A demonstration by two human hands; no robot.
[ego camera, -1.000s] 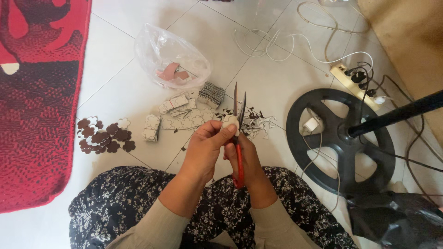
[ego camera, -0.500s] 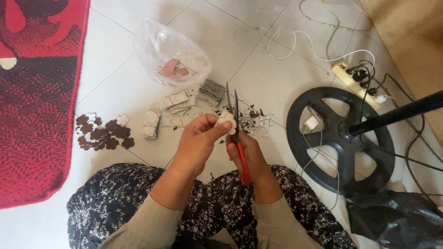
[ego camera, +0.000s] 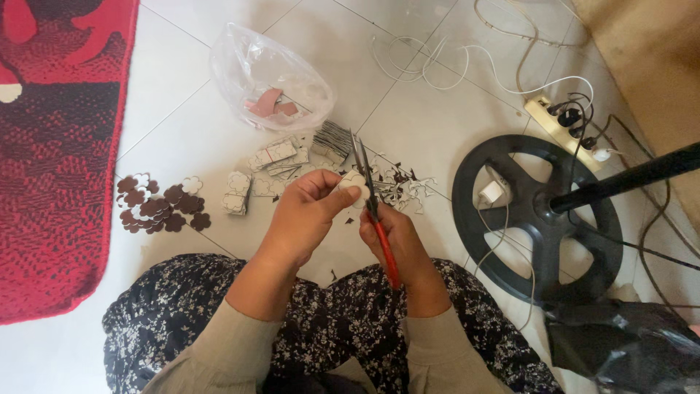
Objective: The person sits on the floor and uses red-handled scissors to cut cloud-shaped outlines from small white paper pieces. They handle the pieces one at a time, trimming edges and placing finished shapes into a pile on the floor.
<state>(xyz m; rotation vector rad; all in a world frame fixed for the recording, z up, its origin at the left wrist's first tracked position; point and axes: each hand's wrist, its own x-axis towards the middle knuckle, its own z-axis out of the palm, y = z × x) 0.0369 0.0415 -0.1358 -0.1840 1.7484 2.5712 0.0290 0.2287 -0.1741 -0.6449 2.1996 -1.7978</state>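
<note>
My left hand pinches a small pale flower-shaped paper cutout between thumb and fingers. My right hand grips red-handled scissors. Their blades point away from me, slightly apart, right beside the cutout. Both hands hover above my lap in dark floral cloth. Just beyond the hands, paper scraps litter the white tiled floor.
Brown flower cutouts lie left, pale stacks ahead, a clear plastic bag beyond. A red rug lies along the left side. A black round fan base with its pole, a power strip and cables stand right. A black bag sits lower right.
The scissors have shifted a little left and their blades have parted slightly. My left hand has turned the cutout against them.
</note>
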